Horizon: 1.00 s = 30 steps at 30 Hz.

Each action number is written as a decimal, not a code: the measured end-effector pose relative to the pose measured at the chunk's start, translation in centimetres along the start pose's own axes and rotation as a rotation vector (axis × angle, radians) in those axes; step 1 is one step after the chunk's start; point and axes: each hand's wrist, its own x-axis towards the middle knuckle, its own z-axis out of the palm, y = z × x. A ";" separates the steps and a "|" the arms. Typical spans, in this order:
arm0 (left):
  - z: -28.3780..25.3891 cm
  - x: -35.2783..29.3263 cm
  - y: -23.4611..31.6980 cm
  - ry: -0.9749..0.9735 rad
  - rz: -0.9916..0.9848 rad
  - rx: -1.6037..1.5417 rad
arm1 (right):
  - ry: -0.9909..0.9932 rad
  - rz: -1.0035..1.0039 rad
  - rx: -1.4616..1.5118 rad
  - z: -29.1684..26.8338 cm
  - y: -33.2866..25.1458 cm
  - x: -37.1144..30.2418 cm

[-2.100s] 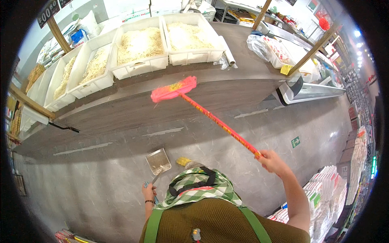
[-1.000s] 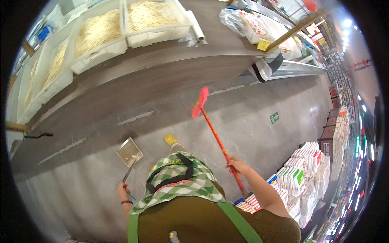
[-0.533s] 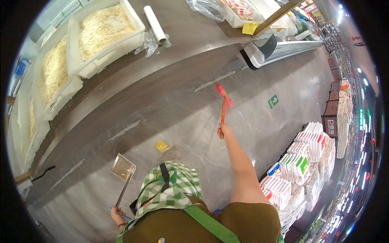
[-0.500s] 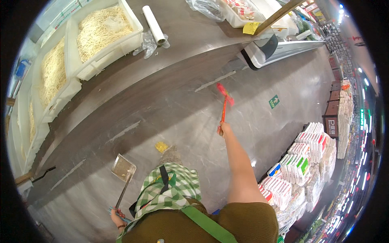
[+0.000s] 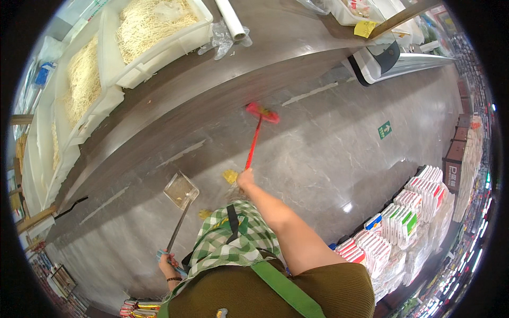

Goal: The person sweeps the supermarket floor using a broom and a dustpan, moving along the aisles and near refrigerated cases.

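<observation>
My right hand (image 5: pixel 245 178) is closed round the red handle of a broom (image 5: pixel 254 139), whose red head touches the floor near the foot of the counter. Low on the left, my left hand (image 5: pixel 169 261) grips the long handle of a dustpan (image 5: pixel 182 191). The pan lies on the floor, with what looks like small debris inside. Between pan and broom, the yellow toe of my shoe (image 5: pixel 230 175) shows past my green checked apron (image 5: pixel 220 233). Part of the left fingers is hidden behind the dustpan's grip.
A long counter (image 5: pixel 275 58) curves across the far side, bearing white bins (image 5: pixel 159 50) of pale noodles and a white roll (image 5: pixel 231 21). At right stand stacked packages (image 5: pixel 397 220). A white-edged panel (image 5: pixel 408 66) juts out at the far right. A green arrow sign (image 5: pixel 385 130) marks the floor.
My right hand and the broom have swung left, toward the dustpan. The dustpan has shifted forward and right with my left hand. The whole view has also shifted.
</observation>
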 end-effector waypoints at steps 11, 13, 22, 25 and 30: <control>0.2 4.4 -0.3 -0.105 -0.008 -0.058 | -0.446 -0.109 -0.042 -4.8 0.7 -13.0; -0.2 4.5 -0.8 -0.089 -0.026 -0.082 | -0.445 -0.085 0.056 -8.7 2.0 -14.2; 1.2 3.9 -0.4 -0.113 0.024 -0.011 | 0.278 -0.380 -0.142 -15.6 10.8 1.2; 1.7 2.9 0.8 -0.136 0.035 0.039 | 0.186 -0.179 -0.216 -15.1 6.1 5.2; 1.7 2.0 1.6 -0.054 0.034 0.053 | 0.018 -0.184 -0.143 -6.4 2.8 0.2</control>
